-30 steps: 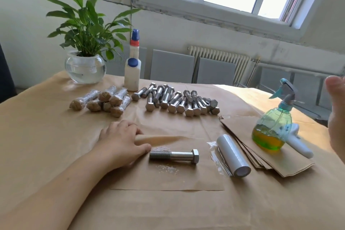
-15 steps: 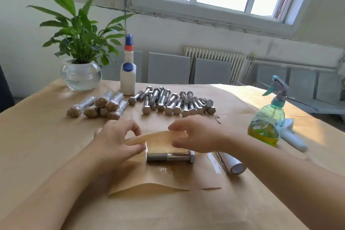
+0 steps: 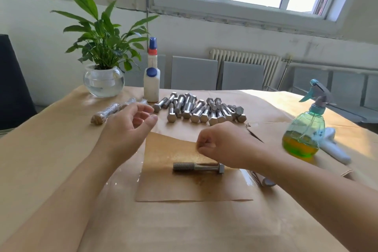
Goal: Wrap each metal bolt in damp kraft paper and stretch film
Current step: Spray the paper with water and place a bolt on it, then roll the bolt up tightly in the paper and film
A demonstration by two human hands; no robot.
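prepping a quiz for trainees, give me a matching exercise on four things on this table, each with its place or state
Things:
1. bolt
2. spray bottle
3. wrapped bolts
4. plant

Places or states:
A. far left corner, in a glass bowl
B. bare, lying on the wet kraft sheet
C. right side, holding green and yellow liquid
D. left of the loose bolt pile, covered in film

Pairs: 1-B, 2-C, 3-D, 4-A
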